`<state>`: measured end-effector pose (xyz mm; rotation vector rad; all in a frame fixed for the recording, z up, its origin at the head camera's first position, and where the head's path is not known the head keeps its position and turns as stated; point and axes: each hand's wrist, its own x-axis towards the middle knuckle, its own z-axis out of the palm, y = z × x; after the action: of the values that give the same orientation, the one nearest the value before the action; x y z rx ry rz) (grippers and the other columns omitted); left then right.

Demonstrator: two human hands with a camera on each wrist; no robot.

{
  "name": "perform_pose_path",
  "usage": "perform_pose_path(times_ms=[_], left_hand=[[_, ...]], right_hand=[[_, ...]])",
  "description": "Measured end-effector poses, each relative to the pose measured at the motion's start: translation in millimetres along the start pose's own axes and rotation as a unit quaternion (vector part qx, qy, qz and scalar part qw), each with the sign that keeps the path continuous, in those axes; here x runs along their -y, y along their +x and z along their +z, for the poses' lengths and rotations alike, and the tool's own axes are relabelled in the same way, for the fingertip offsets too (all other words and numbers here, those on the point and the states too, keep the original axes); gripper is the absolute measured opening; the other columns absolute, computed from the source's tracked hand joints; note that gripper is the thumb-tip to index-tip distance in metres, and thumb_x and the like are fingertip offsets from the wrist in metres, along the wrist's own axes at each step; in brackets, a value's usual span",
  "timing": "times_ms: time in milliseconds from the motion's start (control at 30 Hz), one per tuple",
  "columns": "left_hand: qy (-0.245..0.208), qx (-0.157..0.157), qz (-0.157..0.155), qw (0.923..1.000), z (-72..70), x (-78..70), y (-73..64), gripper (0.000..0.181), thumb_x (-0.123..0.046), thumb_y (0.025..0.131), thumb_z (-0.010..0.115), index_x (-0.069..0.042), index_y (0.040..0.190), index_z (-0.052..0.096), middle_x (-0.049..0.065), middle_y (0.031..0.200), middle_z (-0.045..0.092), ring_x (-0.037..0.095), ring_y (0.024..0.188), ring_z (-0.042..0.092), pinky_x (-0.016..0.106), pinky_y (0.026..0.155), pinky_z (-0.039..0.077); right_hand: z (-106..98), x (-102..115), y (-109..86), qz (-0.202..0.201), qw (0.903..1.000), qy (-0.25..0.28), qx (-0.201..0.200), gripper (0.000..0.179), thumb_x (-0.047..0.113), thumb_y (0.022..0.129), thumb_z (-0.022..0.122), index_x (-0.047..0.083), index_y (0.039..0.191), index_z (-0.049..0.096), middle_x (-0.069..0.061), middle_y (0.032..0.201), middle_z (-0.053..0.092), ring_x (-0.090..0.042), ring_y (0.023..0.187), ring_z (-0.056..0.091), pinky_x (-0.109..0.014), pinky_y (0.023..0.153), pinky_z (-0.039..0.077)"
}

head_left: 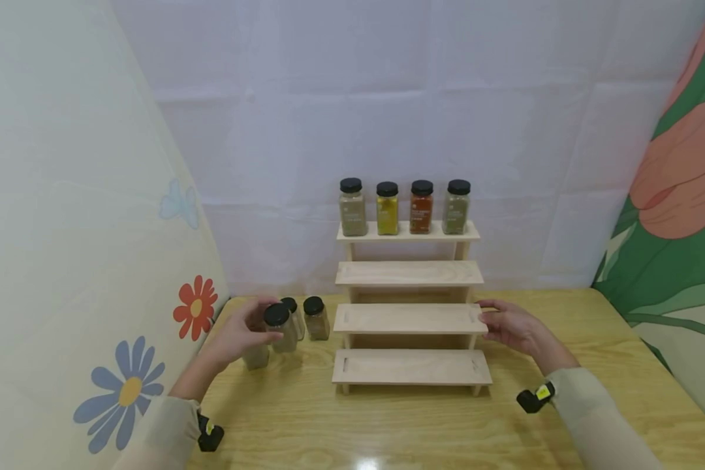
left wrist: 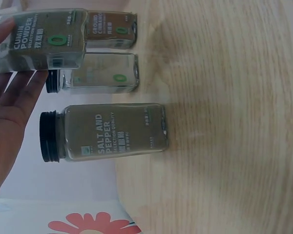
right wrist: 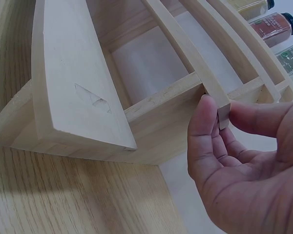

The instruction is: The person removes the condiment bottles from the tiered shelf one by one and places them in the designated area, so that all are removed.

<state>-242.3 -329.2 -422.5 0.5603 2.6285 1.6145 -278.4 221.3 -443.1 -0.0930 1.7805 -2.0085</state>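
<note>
Cumin powder jar (head_left: 282, 337) gripped in left hand (head_left: 239, 339), raised near three other jars (left wrist: 115, 131); right hand (head_left: 511, 328), across wooden rack (head_left: 408, 273), pinches its third-from-top shelf (head_left: 408, 318) end.

Lower left and lower right, head view: plain, pale beige sleeves (head_left: 599, 418); at each cuff (head_left: 179, 418), a small, angular black device (head_left: 211, 442) bearing a yellow patch (head_left: 543, 393).

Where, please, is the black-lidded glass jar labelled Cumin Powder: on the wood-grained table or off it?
Off: the left hand's fingers hold the jar, its base visibly above the table.
</note>
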Motion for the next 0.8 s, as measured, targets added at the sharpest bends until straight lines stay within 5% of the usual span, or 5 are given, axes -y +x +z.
perform_pose_path(times_ms=[333,800], left_hand=[[0.046,0.004,-0.038,0.9982,5.4,3.4,-2.4,0.06,-0.017,0.086,0.083,-0.008,0.137,0.053,0.016,0.122,0.066,0.025,0.11,0.065,0.027,0.084,0.054],[0.094,-0.007,-0.016,0.9955,20.0,14.2,-1.6,0.053,-0.004,0.086,0.079,-0.002,0.131,0.05,0.02,0.122,0.065,0.037,0.116,0.064,0.032,0.088,0.055]], right_hand=[[-2.4,-0.8,0.5,0.003,1.0,0.007,-0.003,0.048,0.001,0.101,0.054,-0.004,0.144,0.032,-0.001,0.097,0.066,-0.011,0.082,0.065,-0.024,0.069,0.056],[-0.4,-0.6,-0.2,-0.003,1.0,0.006,-0.004,0.054,0.002,0.101,0.054,-0.007,0.147,0.028,-0.001,0.096,0.066,-0.011,0.081,0.064,-0.024,0.069,0.055]])
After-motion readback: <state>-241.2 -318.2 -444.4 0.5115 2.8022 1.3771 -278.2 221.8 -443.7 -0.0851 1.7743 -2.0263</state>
